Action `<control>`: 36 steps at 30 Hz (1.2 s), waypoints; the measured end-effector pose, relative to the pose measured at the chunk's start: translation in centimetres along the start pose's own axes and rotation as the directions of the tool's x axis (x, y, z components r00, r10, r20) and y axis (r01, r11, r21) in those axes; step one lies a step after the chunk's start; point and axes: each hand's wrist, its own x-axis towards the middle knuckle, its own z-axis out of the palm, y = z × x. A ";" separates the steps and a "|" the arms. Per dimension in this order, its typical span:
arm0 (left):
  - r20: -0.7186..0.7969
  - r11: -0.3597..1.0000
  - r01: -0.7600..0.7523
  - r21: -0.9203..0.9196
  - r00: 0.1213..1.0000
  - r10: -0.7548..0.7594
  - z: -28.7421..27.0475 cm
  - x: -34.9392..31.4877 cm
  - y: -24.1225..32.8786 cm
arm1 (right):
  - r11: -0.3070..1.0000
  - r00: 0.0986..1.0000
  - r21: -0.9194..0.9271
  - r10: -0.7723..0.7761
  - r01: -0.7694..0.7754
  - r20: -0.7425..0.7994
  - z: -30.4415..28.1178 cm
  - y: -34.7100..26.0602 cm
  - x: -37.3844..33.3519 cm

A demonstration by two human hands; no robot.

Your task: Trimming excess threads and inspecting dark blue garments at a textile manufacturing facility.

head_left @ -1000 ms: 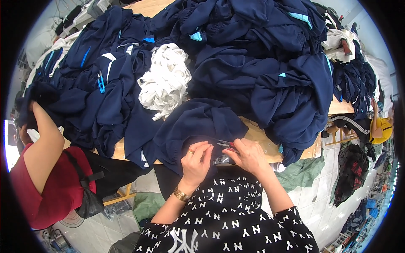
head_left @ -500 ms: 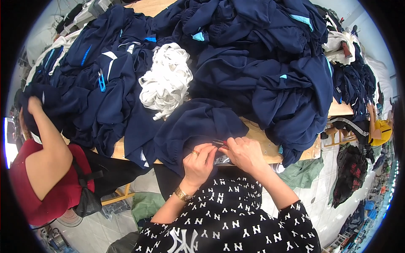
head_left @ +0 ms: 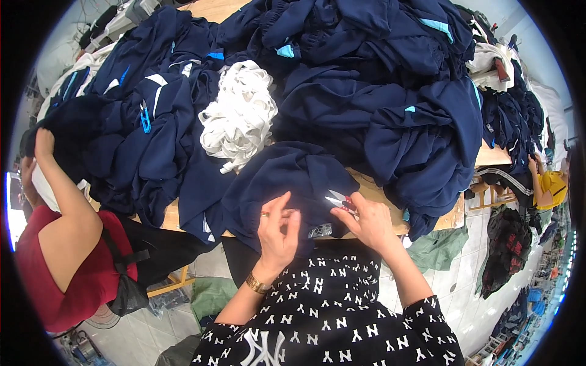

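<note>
A dark navy garment (head_left: 287,171) lies bunched on the table edge in front of me. My right hand (head_left: 369,221) is closed round small red-handled thread snips (head_left: 343,202), whose pointed metal blades stand apart and point left over the cloth. My left hand (head_left: 279,229) is raised just above the garment with its fingers apart, and nothing shows in it. Between the two hands, a small clear patch with a printed pattern (head_left: 320,230) shows on the cloth. Beyond the garment rests a heap of white elastic tape (head_left: 239,113).
Large piles of navy garments (head_left: 421,128) cover most of the wooden table (head_left: 390,201). Blue-handled snips (head_left: 145,118) lie on the left pile. At the left, a co-worker in red (head_left: 67,262) handles cloth; another in yellow (head_left: 551,190) is at the far right.
My hands have moved apart; the left has lifted with its fingers loosened. The snips have come into plain sight in my right hand. The co-worker at the left has shifted the cloth.
</note>
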 end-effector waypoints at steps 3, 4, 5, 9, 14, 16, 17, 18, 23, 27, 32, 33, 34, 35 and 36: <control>0.117 0.951 -0.191 0.243 0.979 0.166 0.4 0.5 0.7 | 0.999 1.000 0.034 0.017 -0.018 0.020 0.0 0.2 -0.5; 0.123 0.932 -0.209 0.298 0.976 0.179 0.7 0.4 0.3 | 0.998 1.000 0.060 0.015 -0.016 0.025 -0.1 0.2 -0.6; 0.124 0.931 -0.211 0.298 0.976 0.181 0.8 0.4 -0.2 | 0.998 0.999 0.050 -0.039 0.039 0.000 0.4 0.5 -0.7; 0.076 0.934 -0.217 0.283 0.976 0.203 0.9 0.5 -0.2 | 0.995 0.995 -0.049 -0.081 0.084 0.062 0.7 0.1 -0.8; 0.044 0.950 -0.204 0.237 0.979 0.200 0.9 0.3 -0.1 | 0.977 0.985 -0.135 -0.156 0.164 0.068 1.3 -0.1 -0.5; 0.046 0.949 -0.197 0.245 0.980 0.192 0.7 0.3 -0.1 | 0.976 0.985 -0.139 -0.160 0.167 0.064 1.5 -0.1 -0.4; 0.049 0.949 -0.190 0.251 0.982 0.183 0.7 0.3 -0.1 | 0.975 0.985 -0.143 -0.163 0.170 0.061 1.6 -0.1 -0.4; 0.049 0.949 -0.190 0.252 0.982 0.183 0.7 0.4 -0.1 | 0.975 0.985 -0.143 -0.163 0.171 0.061 1.6 0.0 -0.3; 0.064 0.953 -0.171 0.250 0.985 0.159 0.6 0.4 -0.1 | 0.972 0.980 -0.131 -0.189 0.196 0.065 1.8 -0.1 0.0; 0.062 0.965 -0.151 0.216 0.988 0.141 0.6 0.6 -0.1 | 0.963 0.976 -0.166 -0.202 0.213 0.081 2.0 -0.2 0.1; 0.057 0.984 -0.090 0.154 0.995 0.082 0.6 0.7 -0.3 | 0.957 0.978 -0.206 -0.194 0.206 0.076 1.4 -0.6 0.2; 0.049 0.984 -0.094 0.151 0.995 0.087 0.6 0.6 -0.4 | 0.957 0.978 -0.207 -0.194 0.206 0.076 1.3 -0.7 0.3; 0.051 0.984 -0.094 0.150 0.995 0.088 0.6 0.7 -0.3 | 0.954 0.978 -0.219 -0.193 0.207 0.085 1.3 -0.9 0.4; 0.059 0.980 -0.106 0.169 0.993 0.098 0.6 0.7 -0.1 | 0.950 0.977 -0.231 -0.192 0.209 0.094 1.3 -1.1 0.4; 0.067 0.975 -0.118 0.188 0.992 0.107 0.6 0.7 0.0 | 0.951 0.977 -0.232 -0.190 0.207 0.093 1.3 -1.2 0.5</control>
